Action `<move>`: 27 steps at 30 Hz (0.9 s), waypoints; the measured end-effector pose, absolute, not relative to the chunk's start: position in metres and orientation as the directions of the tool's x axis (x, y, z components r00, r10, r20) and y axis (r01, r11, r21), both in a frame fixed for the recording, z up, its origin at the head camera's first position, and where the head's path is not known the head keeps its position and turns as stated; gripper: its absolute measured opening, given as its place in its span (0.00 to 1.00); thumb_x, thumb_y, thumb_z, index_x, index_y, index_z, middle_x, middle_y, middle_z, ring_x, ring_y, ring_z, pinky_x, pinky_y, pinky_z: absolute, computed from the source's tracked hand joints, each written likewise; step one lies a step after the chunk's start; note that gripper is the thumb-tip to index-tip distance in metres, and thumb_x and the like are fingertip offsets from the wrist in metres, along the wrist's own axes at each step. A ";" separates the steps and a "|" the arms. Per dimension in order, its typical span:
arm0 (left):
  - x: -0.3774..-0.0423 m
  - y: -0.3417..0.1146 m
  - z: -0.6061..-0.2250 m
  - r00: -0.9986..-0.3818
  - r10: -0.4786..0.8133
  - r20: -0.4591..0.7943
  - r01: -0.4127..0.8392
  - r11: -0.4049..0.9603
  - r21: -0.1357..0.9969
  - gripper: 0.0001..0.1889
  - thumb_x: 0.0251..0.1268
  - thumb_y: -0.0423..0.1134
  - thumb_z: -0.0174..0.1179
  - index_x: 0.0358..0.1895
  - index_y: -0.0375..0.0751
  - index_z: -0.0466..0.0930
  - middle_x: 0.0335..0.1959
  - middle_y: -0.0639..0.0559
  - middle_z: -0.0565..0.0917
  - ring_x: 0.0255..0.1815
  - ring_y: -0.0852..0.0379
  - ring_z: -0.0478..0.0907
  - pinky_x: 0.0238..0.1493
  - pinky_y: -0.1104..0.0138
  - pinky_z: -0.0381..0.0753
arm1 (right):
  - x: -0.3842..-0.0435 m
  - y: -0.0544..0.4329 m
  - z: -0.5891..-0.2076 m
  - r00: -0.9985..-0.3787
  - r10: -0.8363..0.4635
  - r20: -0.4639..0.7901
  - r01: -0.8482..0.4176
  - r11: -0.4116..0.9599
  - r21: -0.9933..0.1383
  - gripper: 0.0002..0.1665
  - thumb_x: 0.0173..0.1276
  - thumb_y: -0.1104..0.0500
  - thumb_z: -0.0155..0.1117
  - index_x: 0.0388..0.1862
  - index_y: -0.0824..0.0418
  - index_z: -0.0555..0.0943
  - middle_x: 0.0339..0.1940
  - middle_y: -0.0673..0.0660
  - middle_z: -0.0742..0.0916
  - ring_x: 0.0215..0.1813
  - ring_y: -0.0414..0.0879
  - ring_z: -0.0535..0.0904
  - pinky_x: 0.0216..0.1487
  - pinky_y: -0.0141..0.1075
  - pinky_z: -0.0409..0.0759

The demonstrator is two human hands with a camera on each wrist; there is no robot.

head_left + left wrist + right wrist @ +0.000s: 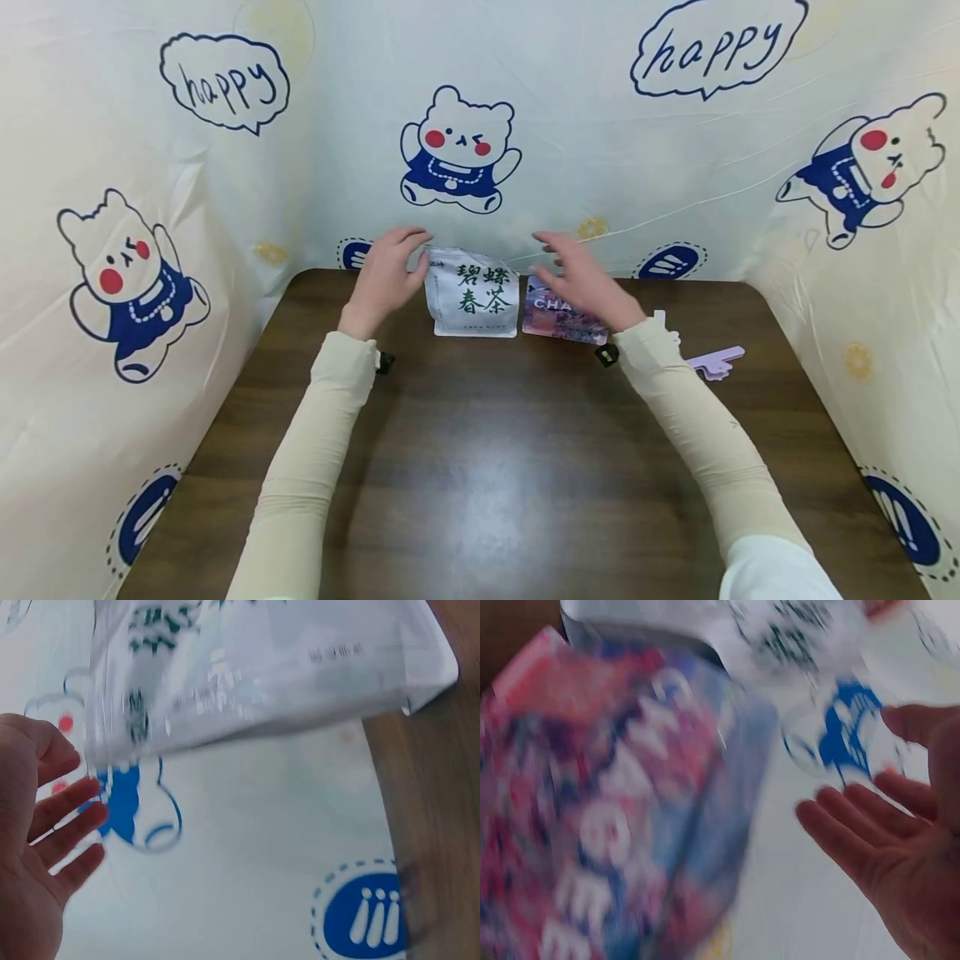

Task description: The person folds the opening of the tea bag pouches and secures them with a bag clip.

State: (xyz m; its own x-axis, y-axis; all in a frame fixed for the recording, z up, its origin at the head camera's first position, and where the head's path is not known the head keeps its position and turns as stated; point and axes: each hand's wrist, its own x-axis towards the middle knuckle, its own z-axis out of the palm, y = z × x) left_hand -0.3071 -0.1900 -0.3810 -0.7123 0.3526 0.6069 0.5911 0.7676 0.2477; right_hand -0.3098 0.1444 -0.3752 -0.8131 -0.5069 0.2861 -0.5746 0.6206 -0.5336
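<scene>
A white tea pouch with large dark green characters stands at the back of the table. My left hand is beside its left upper corner, fingers loosely bent and holding nothing. In the left wrist view, the fingertips are right at the edge of the white pouch. To the right of it stands a smaller pink, purple and blue pouch with white lettering. My right hand hovers over this pouch and partly covers it in the head view. The right wrist view has that hand with spread fingers, apart from the colourful pouch.
A light purple flat piece lies on the brown table to the right, partly behind my right forearm. Near it a small white piece sticks out. A pale curtain with printed bears hangs behind and at both sides.
</scene>
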 end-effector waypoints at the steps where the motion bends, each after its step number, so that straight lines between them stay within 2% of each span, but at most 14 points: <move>1: -0.308 -0.184 -0.381 -0.684 0.379 0.623 0.613 0.761 0.211 0.15 0.69 0.32 0.61 0.56 0.32 0.84 0.56 0.37 0.84 0.59 0.40 0.79 0.64 0.49 0.74 | -0.310 0.136 -0.379 -0.802 -0.508 0.315 -0.594 0.622 -0.510 0.36 0.77 0.57 0.62 0.78 0.65 0.63 0.74 0.66 0.72 0.72 0.59 0.71 0.70 0.52 0.71; 4: -0.309 -0.168 -0.382 -0.639 0.447 0.626 0.650 0.749 0.129 0.15 0.67 0.30 0.63 0.55 0.32 0.84 0.55 0.38 0.84 0.58 0.40 0.79 0.64 0.49 0.74 | -0.311 0.114 -0.390 -0.763 -0.512 0.395 -0.646 0.625 -0.438 0.34 0.76 0.59 0.63 0.76 0.65 0.64 0.71 0.65 0.74 0.71 0.57 0.72 0.71 0.49 0.70; 9: -0.311 -0.153 -0.392 -0.641 0.484 0.596 0.646 0.759 0.079 0.15 0.70 0.31 0.62 0.57 0.34 0.83 0.54 0.39 0.85 0.56 0.42 0.80 0.64 0.51 0.73 | -0.310 0.088 -0.402 -0.742 -0.517 0.427 -0.666 0.643 -0.379 0.31 0.76 0.61 0.62 0.74 0.65 0.67 0.68 0.65 0.77 0.67 0.56 0.77 0.68 0.47 0.74; 17: -0.311 -0.149 -0.398 -0.631 0.462 0.623 0.638 0.766 0.079 0.13 0.72 0.31 0.61 0.57 0.35 0.84 0.50 0.40 0.86 0.53 0.42 0.81 0.62 0.51 0.74 | -0.313 0.078 -0.412 -0.731 -0.526 0.435 -0.678 0.632 -0.375 0.20 0.77 0.65 0.59 0.65 0.65 0.73 0.58 0.62 0.82 0.56 0.53 0.82 0.60 0.44 0.80; 27: -0.308 -0.150 -0.398 -0.638 0.445 0.628 0.629 0.772 0.091 0.10 0.72 0.31 0.61 0.52 0.37 0.85 0.47 0.43 0.87 0.50 0.44 0.81 0.58 0.53 0.75 | -0.316 0.076 -0.411 -0.743 -0.516 0.425 -0.666 0.629 -0.400 0.15 0.78 0.65 0.57 0.61 0.63 0.76 0.57 0.60 0.83 0.54 0.51 0.82 0.60 0.44 0.80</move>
